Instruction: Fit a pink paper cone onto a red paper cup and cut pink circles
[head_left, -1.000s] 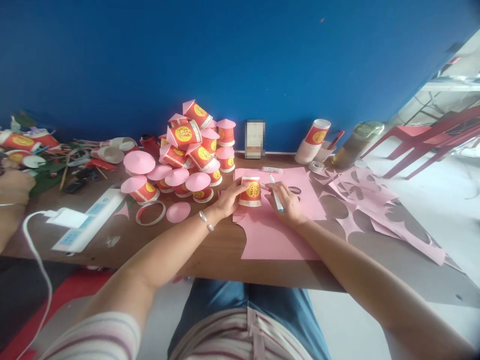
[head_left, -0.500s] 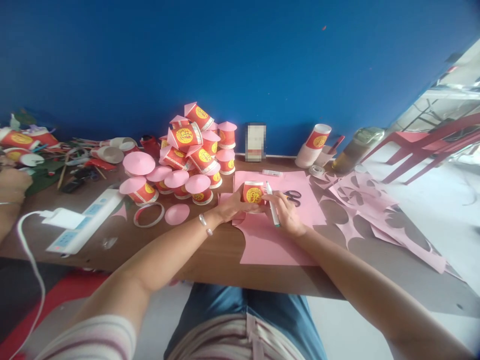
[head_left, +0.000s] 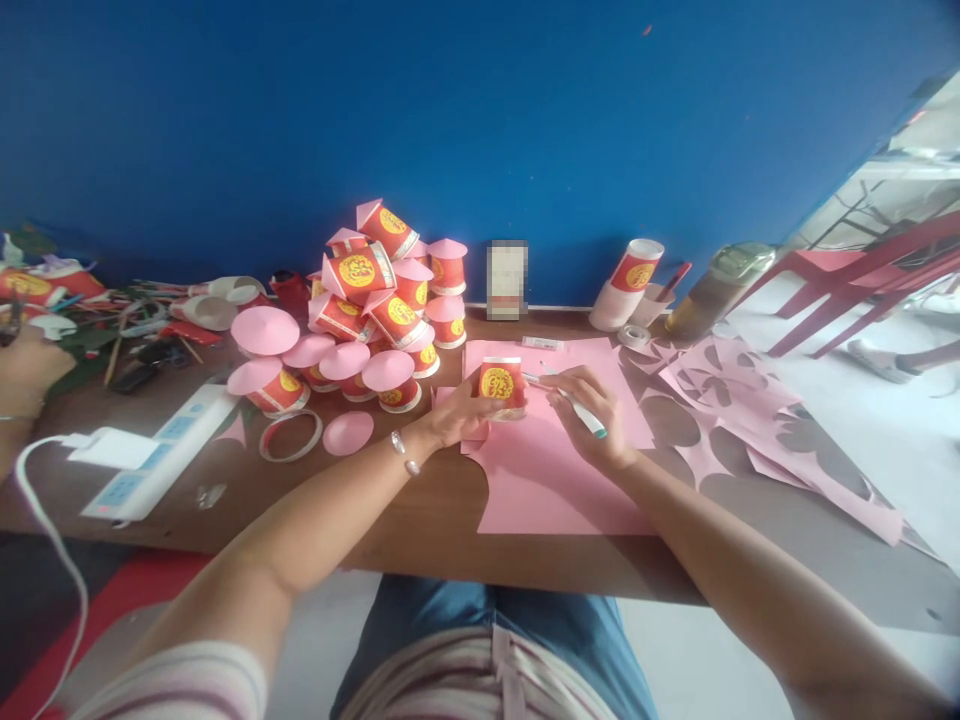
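Clamped in the left hand [head_left: 456, 411], at 12 o'clock over the pink sheet [head_left: 555, 490], is the red cup [head_left: 499, 384], contents hidden. At 3 o'clock, the white pen [head_left: 585, 416] is gripped by the right hand [head_left: 606, 402]; wall dents could be caused by overpressing. At 2 o'clock, a red stick [head_left: 679, 278] is apparently held in the pale cup [head_left: 648, 312].

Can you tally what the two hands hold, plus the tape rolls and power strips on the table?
Cup, in the left hand: 1
White pen, in the right hand: 1
Tape rolls: 2
Power strip: 1
Total: 5
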